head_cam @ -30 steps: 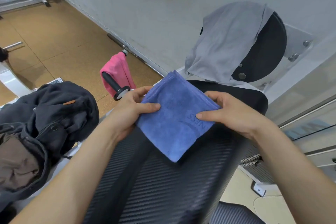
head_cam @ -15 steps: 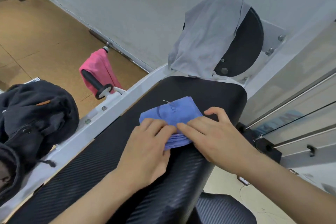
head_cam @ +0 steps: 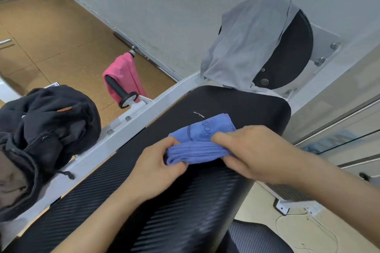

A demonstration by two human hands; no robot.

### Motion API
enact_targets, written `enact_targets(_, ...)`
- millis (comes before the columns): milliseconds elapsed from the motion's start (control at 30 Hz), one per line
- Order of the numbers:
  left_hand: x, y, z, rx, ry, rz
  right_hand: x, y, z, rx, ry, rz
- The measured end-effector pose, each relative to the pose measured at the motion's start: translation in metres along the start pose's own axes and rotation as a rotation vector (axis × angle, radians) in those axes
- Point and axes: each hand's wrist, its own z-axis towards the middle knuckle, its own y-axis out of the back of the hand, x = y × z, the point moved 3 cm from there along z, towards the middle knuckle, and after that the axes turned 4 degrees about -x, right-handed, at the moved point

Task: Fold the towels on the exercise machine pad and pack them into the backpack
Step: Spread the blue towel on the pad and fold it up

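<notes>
A small blue towel (head_cam: pixel 200 141), folded into a thick stack, lies on the black exercise machine pad (head_cam: pixel 236 104). My left hand (head_cam: pixel 158 166) grips its left end, fingers curled under the folded edge. My right hand (head_cam: pixel 253 150) pinches the right end, thumb beneath and fingers on top. A grey towel (head_cam: pixel 244 45) hangs over the round black pad at the back. A pink towel (head_cam: pixel 125 72) is draped on a black handle to the left. The dark backpack (head_cam: pixel 47 129) sits open at the far left beside the pad.
The white machine frame (head_cam: pixel 115 139) runs between the pad and the backpack. A wall stands close behind, cork-coloured floor (head_cam: pixel 51 37) stretches left. Metal rails and glass panels (head_cam: pixel 339 129) line the right side. A second ribbed black pad (head_cam: pixel 259 238) shows at the bottom.
The blue towel went from held up unfolded, to pressed flat on the pad, to a thick folded stack. Both hands now grip its ends instead of pressing on top.
</notes>
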Motion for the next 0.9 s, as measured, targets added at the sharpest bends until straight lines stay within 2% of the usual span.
enact_targets(167,0.010,0.008,0.015,-0.052,0.125,-0.156,-0.035,0.007,0.025,0.042,-0.290,0.418)
enact_targets(267,0.019,-0.001,0.019,-0.197,0.269,-0.332,-0.047,-0.004,0.041,0.004,-0.397,0.484)
enact_targets(333,0.021,-0.006,0.024,-0.283,0.340,-0.357,-0.050,-0.013,0.052,0.001,-0.465,0.450)
enact_targets(400,0.021,-0.007,0.031,-0.328,0.375,-0.344,-0.051,-0.019,0.060,0.015,-0.521,0.418)
enact_targets(500,0.026,-0.006,0.040,-0.297,0.388,-0.322,-0.054,-0.023,0.068,0.051,-0.586,0.439)
enact_targets(767,0.030,-0.007,0.056,-0.341,0.409,-0.273,-0.064,-0.030,0.077,0.073,-0.772,0.672)
enact_targets(900,0.025,-0.006,0.059,-0.369,0.276,0.005,-0.067,-0.032,0.083,0.144,-0.863,0.755)
